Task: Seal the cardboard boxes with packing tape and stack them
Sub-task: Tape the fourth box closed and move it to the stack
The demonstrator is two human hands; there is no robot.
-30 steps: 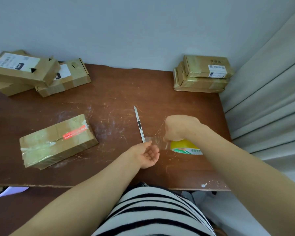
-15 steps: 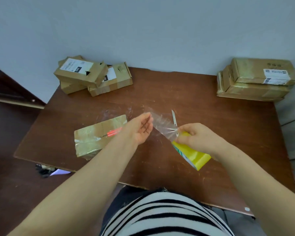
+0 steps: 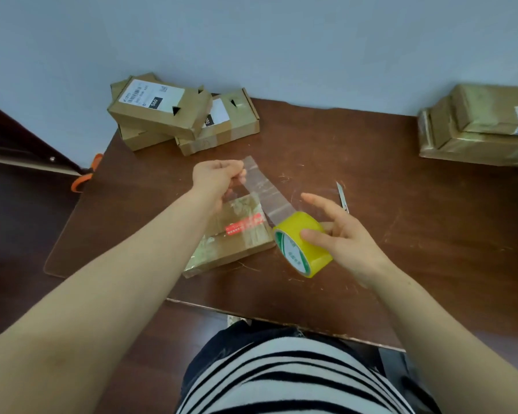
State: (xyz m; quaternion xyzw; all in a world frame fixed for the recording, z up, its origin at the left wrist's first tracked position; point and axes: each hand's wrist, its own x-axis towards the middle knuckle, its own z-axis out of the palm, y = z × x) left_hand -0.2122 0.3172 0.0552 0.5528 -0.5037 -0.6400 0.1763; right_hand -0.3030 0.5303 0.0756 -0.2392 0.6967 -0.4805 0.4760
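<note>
Tape strip [image 3: 266, 189] in left grip [image 3: 216, 177], roll [image 3: 302, 243] in right grip [image 3: 341, 234], box [image 3: 237, 243] beneath

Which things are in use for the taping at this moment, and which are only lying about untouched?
In use: tape roll, in the right hand; tape strip, pinched by the left hand; box nearest the hands.
Untouched: knife; box pile, back left; box stack, far right; orange object, far left.

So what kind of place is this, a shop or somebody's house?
Probably a small parcel-packing corner in a room; I can't tell if it's a shop. A scratched wooden table stands against a plain wall, labelled cardboard boxes are piled at its back left, and the right hand holds a yellow tape roll.
</note>
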